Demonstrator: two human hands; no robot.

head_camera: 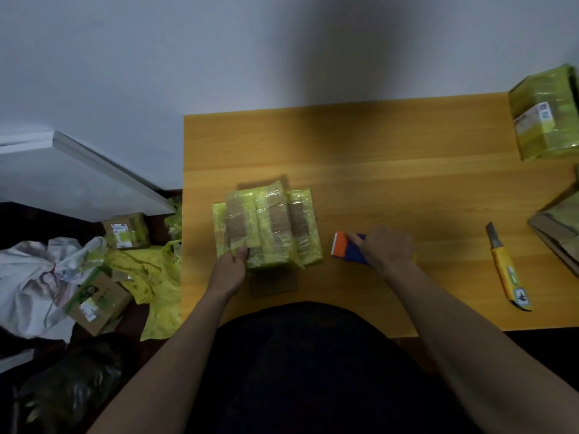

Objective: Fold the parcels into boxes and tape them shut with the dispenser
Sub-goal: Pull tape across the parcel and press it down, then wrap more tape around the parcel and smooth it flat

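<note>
A: What sits at the middle of the desk (391, 145)?

B: A flattened cardboard parcel (269, 227), brown board wrapped in wrinkled, glossy yellow-green tape, with bare brown patches between the strips. It lies on smooth, orange-toned wood grain. The person's left hand (230, 266) holds it at its seven o'clock corner, thumb pressed on top and the other fingers hidden beneath the edge.

A: And the other hand?

B: The right hand (387, 249) lies at three o'clock from the parcel, fingers curled over the tape dispenser (347, 248), a blocky plastic piece, orange at its left end and dark blue under the fingers. It rests on the desk, just beside the parcel and not touching it.

A: Anything farther out?

B: At four o'clock from that hand lies a utility knife (507, 270), a long, slim yellow handle with a grey metal blade pointing away from the person. At the desk's one o'clock corner stands a taped box (545, 115), shiny with the same yellow-green wrap and bearing a white label. Below it, at the right edge, a folded cardboard piece (560, 233) is cut off by the frame.

A: And beside the desk?

B: On the floor at nine o'clock, a crumpled white sack (34, 277), limp yellow plastic wrap (153, 283) and two brown labelled cartons (127, 234).
</note>
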